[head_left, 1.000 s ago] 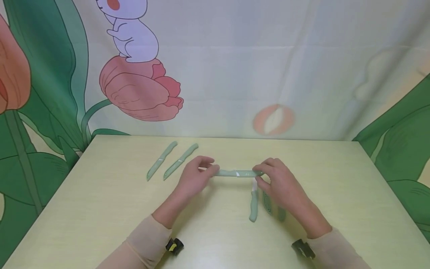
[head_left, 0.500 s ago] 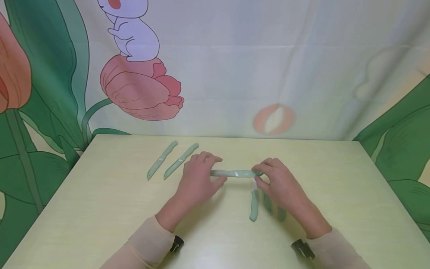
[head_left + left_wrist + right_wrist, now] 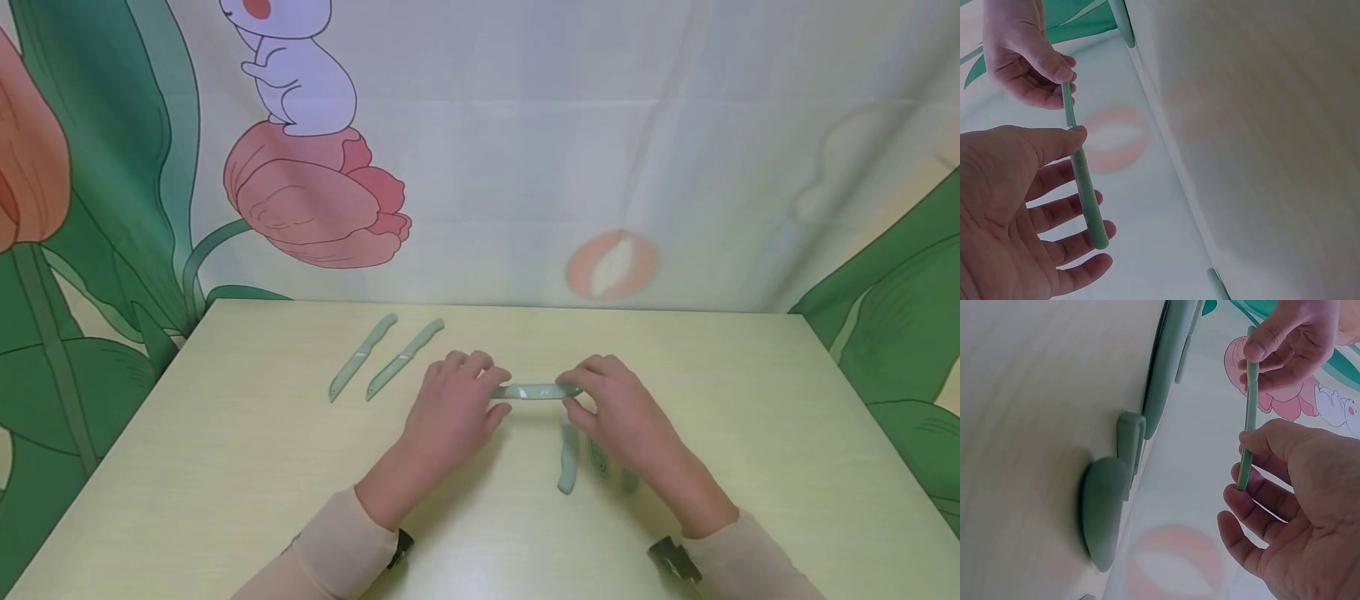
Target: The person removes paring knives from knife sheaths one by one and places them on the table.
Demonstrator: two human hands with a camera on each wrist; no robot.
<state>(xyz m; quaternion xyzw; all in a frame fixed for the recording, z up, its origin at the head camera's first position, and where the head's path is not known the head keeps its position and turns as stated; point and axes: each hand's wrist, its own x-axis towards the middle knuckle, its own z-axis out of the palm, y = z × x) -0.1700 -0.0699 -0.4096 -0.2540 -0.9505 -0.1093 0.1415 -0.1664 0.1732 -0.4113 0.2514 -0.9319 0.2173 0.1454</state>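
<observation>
A pale green sheathed knife [image 3: 536, 392] is held level above the table between both hands. My left hand [image 3: 453, 408] holds it by the handle [image 3: 1089, 206]; in the left wrist view the thumb presses one side and the fingers lie behind. The right hand [image 3: 626, 412] pinches the sheath [image 3: 1250, 422] near its tip with thumb and fingers. A white band of blade shows where handle and sheath meet. Below the right hand lies another knife [image 3: 568, 462], its upper end hidden by that hand. Beside it are a loose green sheath [image 3: 597, 458] and a green piece [image 3: 629, 480] partly covered by the wrist.
Two sheathed green knives [image 3: 362, 357] lie side by side, slanted, on the table's left part. The pale yellow table [image 3: 225, 467] ends at the back against a printed curtain [image 3: 480, 167]. Each wrist wears a black camera mount [image 3: 675, 558].
My left hand has shifted its grip, its back turning up and its fingers moving right along the handle. The held knife has slid slightly left and down; the right hand keeps its pinch.
</observation>
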